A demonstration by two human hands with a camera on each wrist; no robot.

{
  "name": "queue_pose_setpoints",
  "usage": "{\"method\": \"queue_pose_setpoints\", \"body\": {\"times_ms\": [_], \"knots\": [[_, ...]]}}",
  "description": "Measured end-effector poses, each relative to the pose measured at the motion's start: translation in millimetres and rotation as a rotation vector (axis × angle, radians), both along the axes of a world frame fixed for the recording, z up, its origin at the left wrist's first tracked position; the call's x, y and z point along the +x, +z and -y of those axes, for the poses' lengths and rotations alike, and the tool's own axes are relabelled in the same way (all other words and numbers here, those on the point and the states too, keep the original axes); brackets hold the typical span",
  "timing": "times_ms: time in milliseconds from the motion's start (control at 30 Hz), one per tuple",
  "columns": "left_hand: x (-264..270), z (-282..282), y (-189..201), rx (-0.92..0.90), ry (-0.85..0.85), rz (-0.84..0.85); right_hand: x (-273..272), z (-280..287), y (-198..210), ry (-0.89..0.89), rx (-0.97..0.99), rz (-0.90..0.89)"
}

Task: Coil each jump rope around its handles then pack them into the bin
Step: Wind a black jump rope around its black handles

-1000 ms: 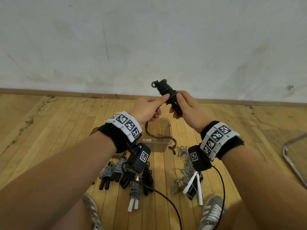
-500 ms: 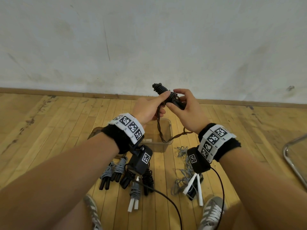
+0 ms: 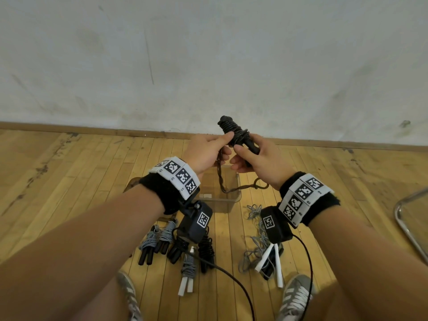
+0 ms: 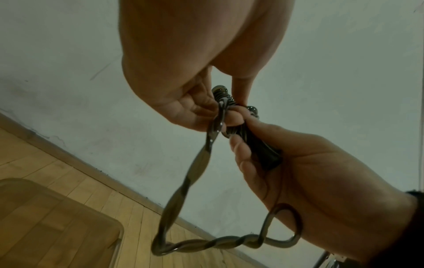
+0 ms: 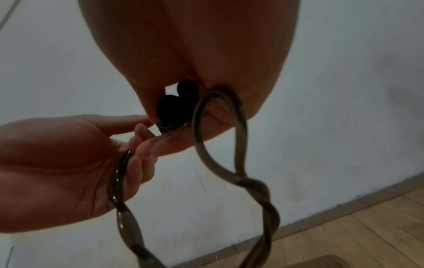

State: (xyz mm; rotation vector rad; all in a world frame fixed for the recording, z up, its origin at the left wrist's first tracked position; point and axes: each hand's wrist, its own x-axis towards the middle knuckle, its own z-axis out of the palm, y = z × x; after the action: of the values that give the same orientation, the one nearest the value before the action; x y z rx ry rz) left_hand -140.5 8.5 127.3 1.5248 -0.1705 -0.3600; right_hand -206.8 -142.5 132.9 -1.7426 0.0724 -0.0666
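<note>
Both hands grip black jump rope: right hand on handles, left hand pinching coils; wrist cams alone show twisted tail looping.

The head view looks forward and down from above the forearms — it takes in the wooden floor, the pale wall and both hands at mid-frame. The 2 wrist views sit close under the palms and tilt upward along the fingers toward that wall. The left wrist view sees the right hand from the side; the right wrist view sees the left hand. All 3 share the black jump rope — and the wall behind it.
</note>
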Motion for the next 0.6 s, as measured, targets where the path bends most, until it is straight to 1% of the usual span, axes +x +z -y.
{"method": "queue_pose_setpoints", "body": {"times_ms": [133,300,400,500,567,600], "knots": [[-0.1,-0.6,2.0,0.012,0.073,-0.028,2.5,4.6,-3.7,-0.078,-0.221,0.094],[1.3,-1.5,2.4,0.023,0.07,-0.031,3.6,4.5,-9.0,-0.167,-0.441,0.178],[-1.9,1.0,5.1,0.03,0.065,-0.02,5.3,6.6,-10.7,-0.179,-0.497,0.215],[-5.3,2.6,9.1,0.042,0.057,-0.031,7.7,6.0,-13.2,-0.188,-0.642,0.268],[-7.7,2.6,10.4,0.054,0.061,-0.019,7.9,3.4,-13.5,-0.155,-0.7,0.293],[-8.1,2.3,10.1,0.053,0.072,-0.007,7.5,2.4,-13.6,-0.125,-0.698,0.297]]}}
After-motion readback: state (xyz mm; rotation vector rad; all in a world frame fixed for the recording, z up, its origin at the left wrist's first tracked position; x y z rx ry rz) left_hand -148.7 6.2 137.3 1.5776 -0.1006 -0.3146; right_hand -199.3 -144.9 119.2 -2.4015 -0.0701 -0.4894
